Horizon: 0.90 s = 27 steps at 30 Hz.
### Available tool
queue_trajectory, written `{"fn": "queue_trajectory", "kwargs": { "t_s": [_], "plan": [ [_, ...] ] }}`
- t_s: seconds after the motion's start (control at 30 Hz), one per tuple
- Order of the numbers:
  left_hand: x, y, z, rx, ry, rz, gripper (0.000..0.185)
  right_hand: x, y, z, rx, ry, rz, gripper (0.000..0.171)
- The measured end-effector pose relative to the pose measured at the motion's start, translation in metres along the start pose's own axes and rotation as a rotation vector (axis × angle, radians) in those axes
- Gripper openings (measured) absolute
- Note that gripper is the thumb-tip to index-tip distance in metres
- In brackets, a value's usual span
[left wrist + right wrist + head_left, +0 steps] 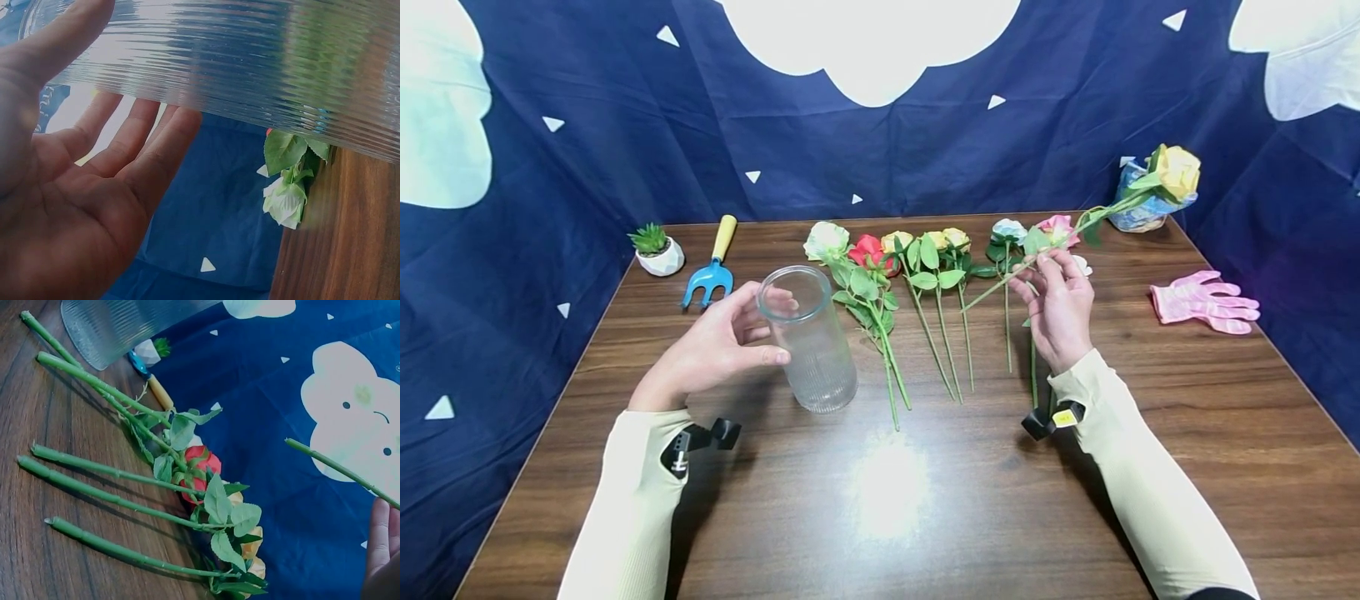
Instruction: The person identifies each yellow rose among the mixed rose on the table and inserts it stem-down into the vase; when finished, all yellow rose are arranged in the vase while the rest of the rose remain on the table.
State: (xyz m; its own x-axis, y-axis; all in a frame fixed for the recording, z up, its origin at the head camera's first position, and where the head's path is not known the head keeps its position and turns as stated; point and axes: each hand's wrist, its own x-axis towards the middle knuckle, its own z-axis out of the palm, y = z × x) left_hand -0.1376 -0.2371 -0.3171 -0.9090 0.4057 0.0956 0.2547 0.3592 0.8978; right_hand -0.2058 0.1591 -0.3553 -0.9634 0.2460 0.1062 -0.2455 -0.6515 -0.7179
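My left hand point(730, 337) is round the upper side of a clear ribbed glass vase point(820, 367), thumb in front and fingers behind the glass. In the left wrist view the thumb point(69, 34) overlaps the vase. My right hand point(1060, 304) pinches the stem of a yellow rose point(1176, 171), raised above the table with its bloom to the upper right and its cut end pointing left. In the right wrist view, only the lower stem point(340, 469) of this rose shows, at the fingertips. A white-green rose point(826, 242) and a red rose point(871, 252) lie beside the vase.
Several more roses lie in a row, including a yellow one point(957, 239), a pale blue one point(1009, 231) and a pink one point(1060, 229). A blue hand fork point(709, 279) and potted succulent point(660, 257) stand back left; a pink glove point(1206, 302) lies right.
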Motion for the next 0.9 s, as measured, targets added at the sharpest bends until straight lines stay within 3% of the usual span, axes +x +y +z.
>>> {"fn": "queue_trajectory", "kwargs": {
  "t_s": [0.33,0.9],
  "plan": [
    [0.000,-0.001,-0.001,0.002,0.003,0.002,0.065,-0.007,-0.001,0.008,-0.034,-0.047,-0.026,0.021],
    [0.002,-0.003,-0.001,-0.001,-0.009,0.027,0.063,-0.018,0.000,0.018,0.020,-0.112,-0.053,0.021]
  ]
}}
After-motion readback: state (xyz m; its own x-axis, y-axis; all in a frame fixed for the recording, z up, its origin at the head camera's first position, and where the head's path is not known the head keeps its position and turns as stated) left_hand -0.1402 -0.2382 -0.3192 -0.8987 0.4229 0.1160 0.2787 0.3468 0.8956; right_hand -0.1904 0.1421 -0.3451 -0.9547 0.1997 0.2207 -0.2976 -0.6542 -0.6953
